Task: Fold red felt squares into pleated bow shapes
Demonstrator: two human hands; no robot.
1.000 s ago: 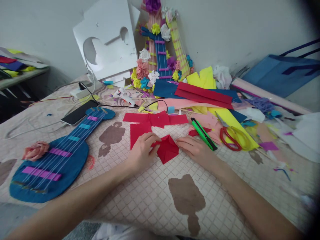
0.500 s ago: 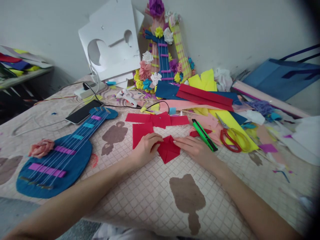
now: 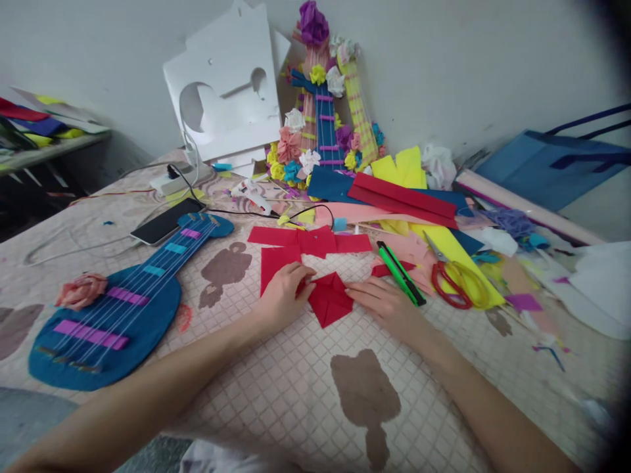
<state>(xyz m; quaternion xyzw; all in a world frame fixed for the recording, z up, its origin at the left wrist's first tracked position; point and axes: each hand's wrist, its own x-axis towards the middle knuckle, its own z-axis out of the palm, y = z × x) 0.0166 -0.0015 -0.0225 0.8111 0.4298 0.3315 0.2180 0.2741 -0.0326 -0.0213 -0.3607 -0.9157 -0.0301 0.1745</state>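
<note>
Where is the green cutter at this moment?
In the head view, the green cutter lies right of centre on the table, between the right hand and the scissors.

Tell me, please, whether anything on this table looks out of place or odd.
Only clutter stands out: colourful scraps lie strewn untidily right of the scissors, and the white board at the back leans askew. The folded red piece looks undamaged.

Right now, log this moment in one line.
left hand: at left edge of folded red piece; right hand: at right edge; green cutter, scissors: unheld
</note>
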